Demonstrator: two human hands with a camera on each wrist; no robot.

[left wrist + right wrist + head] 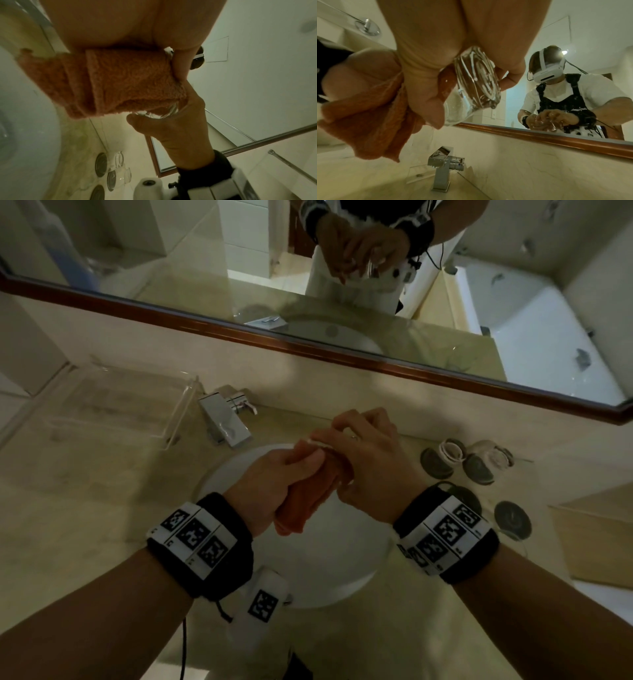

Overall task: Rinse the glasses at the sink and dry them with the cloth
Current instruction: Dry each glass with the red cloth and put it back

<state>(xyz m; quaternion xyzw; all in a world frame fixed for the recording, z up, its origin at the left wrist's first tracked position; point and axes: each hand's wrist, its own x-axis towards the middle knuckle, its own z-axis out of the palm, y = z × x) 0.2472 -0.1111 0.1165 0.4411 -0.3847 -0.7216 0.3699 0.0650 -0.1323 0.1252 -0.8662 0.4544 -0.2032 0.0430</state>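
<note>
Over the white sink (236, 477) my left hand (270, 477) grips a folded orange cloth (305, 494) (109, 83) (368, 121). My right hand (363, 453) holds a clear glass (474, 83) (152, 113) on its side, thumb and fingers curled round it. The cloth is pressed against the glass, wrapping part of it; from the head view the glass is almost hidden behind my right hand. Two more glasses (493, 457) (120, 159) stand on dark coasters at the right of the counter.
A chrome tap (226, 419) (443, 165) stands behind the sink, with a clear acrylic tray (113, 402) to its left. Dark round coasters (512, 520) lie on the marble counter at right. A wood-framed mirror (342, 354) runs along the wall.
</note>
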